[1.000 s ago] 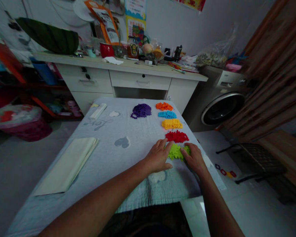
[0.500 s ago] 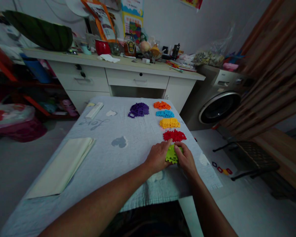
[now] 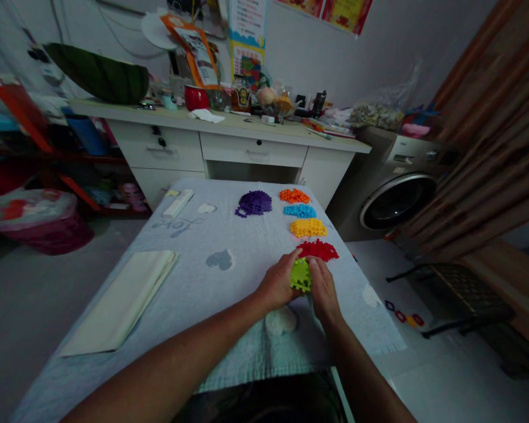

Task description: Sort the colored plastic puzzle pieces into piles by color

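A bunch of lime-green plastic pieces (image 3: pixel 300 275) is squeezed between my left hand (image 3: pixel 278 284) and my right hand (image 3: pixel 321 288), just above the light blue cloth. Both hands curl their fingers round it from either side. Beyond the hands a row of colour-sorted piles runs away from me: red pile (image 3: pixel 320 249), yellow pile (image 3: pixel 308 227), blue pile (image 3: pixel 299 210), orange pile (image 3: pixel 294 195). A purple pile (image 3: pixel 254 202) lies left of the orange one.
The cloth-covered table (image 3: pixel 194 276) carries a folded cream cloth (image 3: pixel 123 299) at the left and a white tube (image 3: pixel 178 203) at the far left. Behind stands a cluttered white desk (image 3: pixel 247 150). A washing machine (image 3: pixel 397 188) is at the right; coloured links (image 3: pixel 401 314) lie on the floor.
My hands have closed in from either side, gathering the spread green pieces into a tight bunch. The view has shifted slightly.
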Demonstrator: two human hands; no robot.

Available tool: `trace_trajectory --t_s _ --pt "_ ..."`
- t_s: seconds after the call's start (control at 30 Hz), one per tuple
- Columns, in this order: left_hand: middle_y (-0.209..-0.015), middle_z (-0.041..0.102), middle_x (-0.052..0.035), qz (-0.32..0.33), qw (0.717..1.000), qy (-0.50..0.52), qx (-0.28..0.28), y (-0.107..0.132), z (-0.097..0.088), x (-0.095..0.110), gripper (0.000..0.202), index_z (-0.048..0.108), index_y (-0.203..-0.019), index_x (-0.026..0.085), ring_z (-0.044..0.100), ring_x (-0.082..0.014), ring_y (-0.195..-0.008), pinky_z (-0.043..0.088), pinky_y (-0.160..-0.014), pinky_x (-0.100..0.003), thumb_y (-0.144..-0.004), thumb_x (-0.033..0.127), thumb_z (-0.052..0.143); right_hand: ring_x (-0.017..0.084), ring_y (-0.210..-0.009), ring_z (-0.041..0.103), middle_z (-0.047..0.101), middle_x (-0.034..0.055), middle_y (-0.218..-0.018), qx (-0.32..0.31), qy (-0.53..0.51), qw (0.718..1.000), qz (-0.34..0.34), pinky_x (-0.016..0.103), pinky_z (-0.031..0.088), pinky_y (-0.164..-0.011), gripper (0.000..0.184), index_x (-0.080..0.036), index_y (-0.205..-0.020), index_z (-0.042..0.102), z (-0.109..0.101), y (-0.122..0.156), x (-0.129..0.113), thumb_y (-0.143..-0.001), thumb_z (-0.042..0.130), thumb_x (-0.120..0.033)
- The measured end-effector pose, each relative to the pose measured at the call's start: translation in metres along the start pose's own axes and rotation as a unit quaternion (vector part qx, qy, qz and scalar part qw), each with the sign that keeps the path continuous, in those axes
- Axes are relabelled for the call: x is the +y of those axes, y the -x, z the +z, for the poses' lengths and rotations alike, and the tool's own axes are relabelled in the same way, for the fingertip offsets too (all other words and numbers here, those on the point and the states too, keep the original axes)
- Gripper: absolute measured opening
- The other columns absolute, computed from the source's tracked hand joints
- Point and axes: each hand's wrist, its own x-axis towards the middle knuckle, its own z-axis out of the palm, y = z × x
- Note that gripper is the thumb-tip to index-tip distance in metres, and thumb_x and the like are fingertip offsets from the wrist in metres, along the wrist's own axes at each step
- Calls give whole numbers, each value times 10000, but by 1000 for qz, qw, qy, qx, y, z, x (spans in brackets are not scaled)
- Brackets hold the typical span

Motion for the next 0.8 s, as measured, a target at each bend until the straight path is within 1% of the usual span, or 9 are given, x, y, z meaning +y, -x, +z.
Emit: trace_trajectory --t_s 0.1,0.17,0.23,0.33,0.43,0.53,0.6,0.73,0.8 --pt "-1425 485 -131 -39 999 -8 6 -1 -22 -5 1012 298 -1467 245 540 -293 -1239 457 -1021 -434 -601 243 823 202 -877 582 651 46 -928 -21 -25 999 7 307 461 -767 383 -201 -945 629 20 -8 -9 -892 439 -529" --pt "-1432 484 -128 -53 998 -25 27 -3 -42 -10 1012 306 -1465 246 524 -296 -1260 443 -1033 -433 -592 221 817 192 -863 571 640 33 -907 -40 -47 998 3 295 453 -755 366 -206 -916 625 39 -17 -16 -888 438 -519" --pt "-1430 490 -125 -62 996 -34 54 -4 -65 -17 1004 305 -1465 242 534 -285 -1249 450 -1021 -410 -597 209 808 183 -855 568 635 23 -897 -64 -75 995 -5 287 449 -753 348 -208 -907 619 63 -28 -21 -879 447 -509" --pt "-1392 521 -130 -82 988 -57 114 -5 -96 -29 1006 286 -1471 225 581 -275 -1181 474 -977 -398 -598 187 783 181 -854 575 633 17 -887 -110 -115 987 -2 283 448 -751 341 -205 -925 615 100 -49 -26 -844 493 -513" --pt "-1267 606 -106 -119 977 -71 162 -2 -116 -42 959 284 -1470 225 641 -250 -1051 508 -894 -370 -625 184 736 180 -844 572 627 8 -855 -123 -105 987 -3 283 447 -756 338 -199 -907 616 125 -66 -24 -804 543 -513" --pt "-1106 666 -74 -156 964 -77 202 4 -125 -56 880 297 -1465 229 666 -229 -930 523 -829 -352 -681 232 695 180 -866 566 631 8 -857 -110 -53 992 -40 288 448 -797 347 -198 -903 621 132 -74 -19 -827 521 -521" --pt "-1080 669 -71 -162 957 -80 225 9 -128 -65 795 324 -1450 222 671 -222 -896 528 -824 -357 -724 261 647 189 -924 575 648 24 -919 -116 -20 991 -70 304 450 -846 377 -197 -941 630 131 -75 -15 -857 491 -537" --pt "-1098 661 -69 -152 946 -113 264 15 -135 -80 592 433 -1373 233 668 -228 -964 519 -885 -388 -790 264 535 201 -1093 570 658 63 -1095 -176 34 978 -109 347 417 -979 440 -207 -1033 651 122 -73 -13 -918 399 -550" --pt "-1098 658 -71 -157 937 -132 284 17 -139 -85 515 474 -1333 234 653 -236 -1010 509 -921 -408 -820 277 494 205 -1118 567 651 71 -1131 -198 66 970 -125 364 408 -1004 407 -214 -1044 658 113 -76 -16 -907 437 -528"
